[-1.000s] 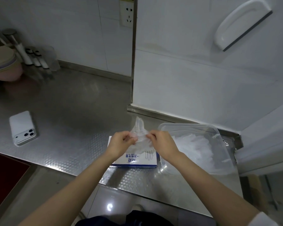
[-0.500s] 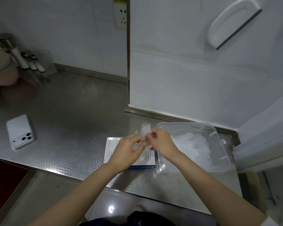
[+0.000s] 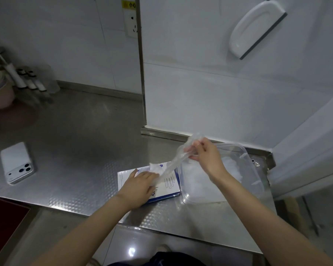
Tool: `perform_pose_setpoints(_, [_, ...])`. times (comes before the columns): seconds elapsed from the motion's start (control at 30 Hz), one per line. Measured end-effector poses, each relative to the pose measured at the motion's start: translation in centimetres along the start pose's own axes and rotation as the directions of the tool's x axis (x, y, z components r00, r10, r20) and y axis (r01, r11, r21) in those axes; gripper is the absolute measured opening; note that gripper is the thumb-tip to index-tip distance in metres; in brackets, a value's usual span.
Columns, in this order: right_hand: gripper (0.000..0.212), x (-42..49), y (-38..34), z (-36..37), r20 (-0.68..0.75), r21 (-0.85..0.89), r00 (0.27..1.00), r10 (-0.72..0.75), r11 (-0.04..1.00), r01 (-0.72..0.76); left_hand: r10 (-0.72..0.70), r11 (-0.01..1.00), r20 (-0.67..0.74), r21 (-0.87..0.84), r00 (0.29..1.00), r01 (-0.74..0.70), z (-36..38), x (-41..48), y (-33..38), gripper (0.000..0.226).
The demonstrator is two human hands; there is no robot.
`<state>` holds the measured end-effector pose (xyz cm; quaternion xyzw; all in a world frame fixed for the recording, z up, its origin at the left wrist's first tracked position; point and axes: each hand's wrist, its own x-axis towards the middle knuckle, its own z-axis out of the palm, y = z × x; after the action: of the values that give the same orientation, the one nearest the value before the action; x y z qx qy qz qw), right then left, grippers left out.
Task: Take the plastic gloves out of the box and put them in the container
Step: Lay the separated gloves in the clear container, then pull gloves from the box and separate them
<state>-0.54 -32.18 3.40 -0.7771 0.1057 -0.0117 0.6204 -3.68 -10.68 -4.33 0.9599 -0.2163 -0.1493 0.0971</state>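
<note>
So my right grip (image 3: 204,155) was pinched on the top end of one plastic glove (image 3: 171,167), up and right of the box (image 3: 126,179); the glove ran stretched in a long diagonal back down to the box top, low end not free yet; my left grip (image 3: 140,186) lay on the box by that end, pressing or pinching, couldn't tell; the container (image 3: 238,148) sat just right of the box on the desk (image 3: 75,150), nearer my right grip, so I reckoned that side should finish the pull rightward and drop it in.
</note>
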Motion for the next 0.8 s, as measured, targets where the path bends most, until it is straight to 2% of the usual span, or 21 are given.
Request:
perform_pose_setpoints(0.1, [0.026,0.9,-2.1,-1.7,-0.095,0.090,0.993,-0.069,0.993,0.077,-0.001,1.000,0.030,0.008,1.000,0.001,0.0,0.1,-0.1,0.042])
perform_pose_setpoints(0.17, [0.027,1.1,-3.3,-2.9,-0.047,0.084,0.993,-0.110,0.990,0.114,-0.023,0.996,-0.021,-0.088,1.000,0.021,-0.7,0.5,0.2,0.036])
perform_pose_setpoints(0.23, [0.026,0.7,-4.1,-4.0,0.103,0.017,0.988,-0.117,0.993,0.116,-0.104,0.948,-0.177,-0.314,0.979,0.044,-2.5,1.2,1.1,0.030])
perform_pose_setpoints(0.27, [0.028,0.4,-4.3,-4.5,0.196,-0.027,0.974,-0.116,0.992,0.124,-0.168,0.888,-0.248,-0.459,0.954,0.037,-3.7,1.6,1.8,0.026])
perform_pose_setpoints(0.33, [0.030,-0.4,-4.5,-5.1,0.384,-0.090,0.919,-0.090,0.987,0.134,-0.255,0.688,-0.275,-0.725,0.927,-0.026,-6.7,2.2,3.6,0.029])
perform_pose_setpoints(0.37, [0.029,-0.7,-4.6,-5.3,0.462,-0.113,0.884,-0.068,0.984,0.134,-0.215,0.593,-0.228,-0.803,0.950,-0.059,-8.3,2.2,4.7,0.039])
perform_pose_setpoints(0.4, [0.027,-1.0,-4.6,-5.4,0.525,-0.132,0.850,-0.047,0.982,0.135,-0.130,0.541,-0.173,-0.837,0.976,-0.076,-9.5,2.4,5.5,0.052])
perform_pose_setpoints(0.47, [0.023,-1.5,-4.5,-5.7,0.621,-0.152,0.784,-0.016,0.978,0.140,0.062,0.545,-0.062,-0.834,0.996,-0.086,-11.0,2.7,7.0,0.072])
perform_pose_setpoints(0.5, [0.021,-1.6,-4.4,-5.8,0.654,-0.160,0.756,-0.003,0.977,0.142,0.124,0.563,-0.025,-0.821,0.992,-0.091,-11.4,2.8,7.5,0.069])
perform_pose_setpoints(0.57, [0.017,-1.6,-4.0,-6.1,0.670,-0.180,0.742,0.014,0.973,0.144,0.200,0.541,0.004,-0.834,0.980,-0.107,-11.5,3.1,8.0,0.041])
perform_pose_setpoints(0.63, [0.018,-1.5,-3.5,-6.6,0.598,-0.140,0.801,0.005,0.985,0.098,0.177,0.512,-0.016,-0.852,0.984,-0.106,-11.2,3.3,8.3,0.004])
perform_pose_setpoints(0.7, [0.018,-1.6,-3.1,-7.2,0.460,-0.026,0.888,0.029,0.999,-0.019,0.072,0.532,-0.037,-0.844,0.997,-0.070,-10.7,3.6,8.2,0.014])
perform_pose_setpoints(0.73, [0.020,-1.6,-2.6,-7.7,0.426,0.016,0.903,0.056,0.997,-0.069,0.013,0.534,-0.042,-0.844,0.999,-0.043,-10.5,3.7,8.1,0.017])
perform_pose_setpoints(0.8, [0.044,-2.0,-1.7,-8.7,0.472,-0.025,0.875,0.104,0.994,-0.104,-0.086,0.523,-0.070,-0.852,0.994,-0.015,-10.2,3.8,8.2,0.022])
